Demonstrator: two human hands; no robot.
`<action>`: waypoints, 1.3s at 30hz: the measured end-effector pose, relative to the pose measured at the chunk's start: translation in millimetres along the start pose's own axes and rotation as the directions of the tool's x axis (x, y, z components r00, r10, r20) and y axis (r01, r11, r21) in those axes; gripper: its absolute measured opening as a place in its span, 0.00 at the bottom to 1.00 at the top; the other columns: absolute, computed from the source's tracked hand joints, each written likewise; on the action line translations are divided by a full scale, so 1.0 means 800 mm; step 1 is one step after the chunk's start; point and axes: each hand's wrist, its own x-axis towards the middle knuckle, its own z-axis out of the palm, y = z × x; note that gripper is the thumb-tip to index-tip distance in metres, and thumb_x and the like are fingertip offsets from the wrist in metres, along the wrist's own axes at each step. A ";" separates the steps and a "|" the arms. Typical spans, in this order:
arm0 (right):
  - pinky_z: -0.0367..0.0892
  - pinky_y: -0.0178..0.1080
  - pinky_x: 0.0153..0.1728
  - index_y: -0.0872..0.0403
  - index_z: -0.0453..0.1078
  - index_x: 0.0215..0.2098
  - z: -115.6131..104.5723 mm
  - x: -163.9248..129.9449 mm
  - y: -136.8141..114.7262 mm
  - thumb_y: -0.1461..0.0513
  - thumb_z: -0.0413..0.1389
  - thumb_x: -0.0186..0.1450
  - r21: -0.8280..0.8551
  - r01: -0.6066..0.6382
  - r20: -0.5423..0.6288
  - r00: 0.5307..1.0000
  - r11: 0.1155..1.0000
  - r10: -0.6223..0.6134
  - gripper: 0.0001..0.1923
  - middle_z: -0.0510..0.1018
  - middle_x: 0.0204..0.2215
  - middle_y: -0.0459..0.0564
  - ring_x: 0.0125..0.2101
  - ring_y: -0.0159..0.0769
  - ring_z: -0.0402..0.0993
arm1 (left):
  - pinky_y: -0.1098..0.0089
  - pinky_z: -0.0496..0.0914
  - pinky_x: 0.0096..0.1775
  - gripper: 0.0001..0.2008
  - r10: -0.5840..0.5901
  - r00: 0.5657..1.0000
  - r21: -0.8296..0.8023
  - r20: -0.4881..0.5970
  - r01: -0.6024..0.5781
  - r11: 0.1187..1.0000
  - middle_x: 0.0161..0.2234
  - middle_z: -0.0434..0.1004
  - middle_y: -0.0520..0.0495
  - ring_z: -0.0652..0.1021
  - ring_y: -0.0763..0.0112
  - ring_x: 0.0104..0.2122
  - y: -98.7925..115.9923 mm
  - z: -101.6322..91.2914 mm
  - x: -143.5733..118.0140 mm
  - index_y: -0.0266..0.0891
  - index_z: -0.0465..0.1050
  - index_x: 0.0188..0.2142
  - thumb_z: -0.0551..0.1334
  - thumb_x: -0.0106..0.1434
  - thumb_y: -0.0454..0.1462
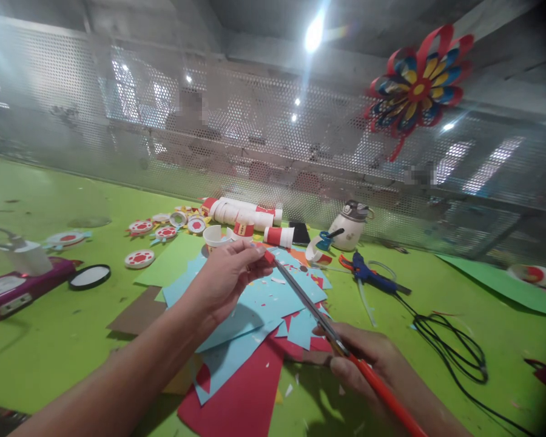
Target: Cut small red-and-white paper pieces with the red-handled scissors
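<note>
My left hand [230,276] pinches a tiny red paper piece [268,257] between thumb and fingertips, above a pile of light blue paper sheets [255,309] and red paper sheets [241,400]. My right hand [368,358] grips red-handled scissors [318,315]; their long metal blades point up-left and the tips reach the red piece. Both hands hover over the green table [64,340].
Paper cups with red bands [248,218] and round red-white paper ornaments [140,259] lie at the back. A blue glue gun [368,274] with a black cable [450,346], a white pot [348,227], a pink device [9,291] and a perforated metal screen [273,133] surround the work spot.
</note>
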 end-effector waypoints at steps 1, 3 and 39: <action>0.65 0.32 0.19 0.58 0.70 0.33 0.000 0.000 0.000 0.47 0.47 0.65 0.005 0.001 -0.004 1.000 1.000 -0.001 0.23 0.69 0.23 0.47 0.18 0.31 0.67 | 0.68 0.70 0.37 0.06 0.000 1.000 -0.002 -0.004 0.000 1.000 0.24 0.74 0.49 0.74 0.73 0.28 0.000 0.000 0.000 0.34 0.69 0.23 0.63 0.55 0.31; 0.65 0.32 0.19 0.58 0.71 0.34 0.001 0.000 0.000 0.47 0.46 0.65 0.030 -0.004 0.000 1.000 1.000 0.004 0.24 0.69 0.24 0.47 0.19 0.31 0.67 | 0.68 0.70 0.38 0.06 0.003 1.000 -0.006 -0.014 -0.003 1.000 0.24 0.74 0.49 0.74 0.74 0.28 0.001 0.000 0.000 0.34 0.70 0.23 0.63 0.55 0.31; 0.60 0.32 0.20 0.56 0.67 0.27 0.000 -0.001 0.002 0.46 0.47 0.64 0.008 -0.011 0.012 1.000 1.000 0.011 0.23 0.67 0.21 0.46 0.19 0.32 0.65 | 0.66 0.71 0.37 0.06 0.014 1.000 0.015 0.004 -0.014 1.000 0.24 0.72 0.48 0.74 0.72 0.27 -0.002 -0.002 0.002 0.33 0.69 0.22 0.63 0.53 0.31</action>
